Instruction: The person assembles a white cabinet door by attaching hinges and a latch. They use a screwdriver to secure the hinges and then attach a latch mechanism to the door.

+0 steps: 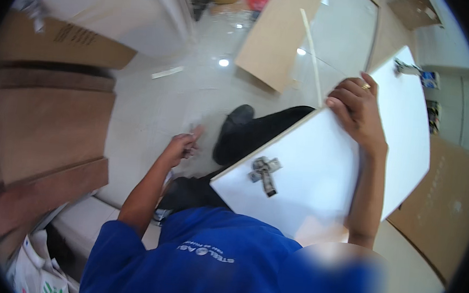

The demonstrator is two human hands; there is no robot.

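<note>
My right hand (358, 109) is closed over the upper edge of a white cabinet door (327, 159), which leans at a slant across my legs. A metal hinge (265, 174) is fixed near the door's lower left corner, and a second hinge (407, 67) sits near its far end. Away from the door, my left hand (184, 147) hangs low over the floor at the left. Its index finger points forward and the other fingers curl in. Motion blurs it, and I cannot make out whether a small grey thing by the fingertip is held.
Brown boards and cardboard (54, 127) are stacked on the left, below a large white panel (118, 8). Ahead, a tan board (279, 37) lies on the shiny tiled floor (155, 107) beside a thin pale strip (310, 56). Another brown board (434, 201) stands at the right.
</note>
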